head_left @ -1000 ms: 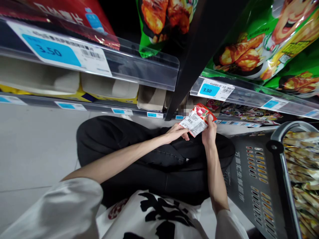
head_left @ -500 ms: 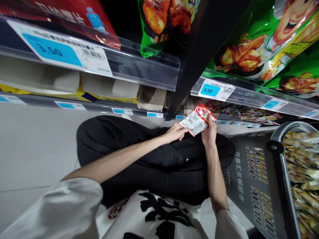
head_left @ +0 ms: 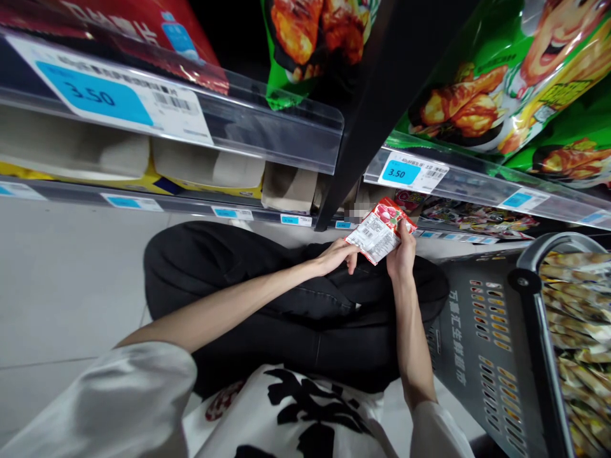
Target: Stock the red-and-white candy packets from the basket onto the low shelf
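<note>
A small red-and-white snack packet [head_left: 375, 234] is held over my crossed legs, its white printed side with a barcode facing up. My right hand [head_left: 402, 251] is closed on its right edge, thumb lying on top. At the lower left corner my left hand [head_left: 338, 256] grips the packet, with some fingers hidden behind it and one pointing down below the edge. Red fruit pictures show on the packet's upper part.
A grey shopping basket [head_left: 472, 305] full of packaged snacks [head_left: 575, 331] stands at my right. Shelves rise in front, with green snack bags [head_left: 482, 95], a red bag [head_left: 143, 38], open cartons [head_left: 210, 166] below and a black upright post [head_left: 382, 89] between the sections.
The fingers of my left hand have shifted at the packet's corner, one now dropping lower beneath it. My right hand keeps its hold, and the packet has barely moved.
</note>
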Demonstrator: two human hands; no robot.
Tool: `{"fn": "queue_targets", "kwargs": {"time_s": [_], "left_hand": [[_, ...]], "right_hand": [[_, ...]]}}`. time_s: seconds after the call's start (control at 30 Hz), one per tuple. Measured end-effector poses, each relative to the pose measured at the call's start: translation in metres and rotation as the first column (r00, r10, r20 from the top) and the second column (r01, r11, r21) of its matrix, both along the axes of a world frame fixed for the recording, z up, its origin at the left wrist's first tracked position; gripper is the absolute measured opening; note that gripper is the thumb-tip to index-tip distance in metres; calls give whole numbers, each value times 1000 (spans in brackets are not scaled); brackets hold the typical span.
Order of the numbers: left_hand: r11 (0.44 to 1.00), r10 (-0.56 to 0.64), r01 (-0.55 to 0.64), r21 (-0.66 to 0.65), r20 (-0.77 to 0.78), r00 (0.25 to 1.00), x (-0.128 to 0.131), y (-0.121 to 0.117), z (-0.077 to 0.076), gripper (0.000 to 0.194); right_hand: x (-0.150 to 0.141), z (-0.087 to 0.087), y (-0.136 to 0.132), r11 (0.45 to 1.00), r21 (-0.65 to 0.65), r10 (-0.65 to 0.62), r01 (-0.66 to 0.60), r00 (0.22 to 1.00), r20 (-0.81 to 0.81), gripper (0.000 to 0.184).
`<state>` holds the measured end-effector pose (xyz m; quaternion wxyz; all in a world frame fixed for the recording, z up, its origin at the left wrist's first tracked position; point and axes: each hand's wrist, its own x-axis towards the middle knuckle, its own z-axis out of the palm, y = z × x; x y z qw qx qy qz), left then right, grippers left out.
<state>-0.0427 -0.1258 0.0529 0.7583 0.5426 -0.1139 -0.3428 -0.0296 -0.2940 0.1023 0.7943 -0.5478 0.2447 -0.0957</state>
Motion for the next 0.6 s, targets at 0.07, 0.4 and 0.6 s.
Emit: {"fn": "queue_targets", "kwargs": {"time_s": [0.07, 0.4, 0.6], "left_hand": [[1000, -6, 6, 5, 5, 1000, 0, 1, -2, 53], [999, -33, 33, 14, 12, 999, 0, -1, -8, 59], [998, -34, 33, 44, 25, 999, 0, 0, -5, 60]], "right_hand": [[0, 0, 0, 1000, 10, -7, 7, 1000, 0, 34], [1, 0, 0, 999, 20, -25, 25, 1000, 4, 30], [1, -2, -2, 1000, 24, -1, 1, 1000, -14, 32]]}}
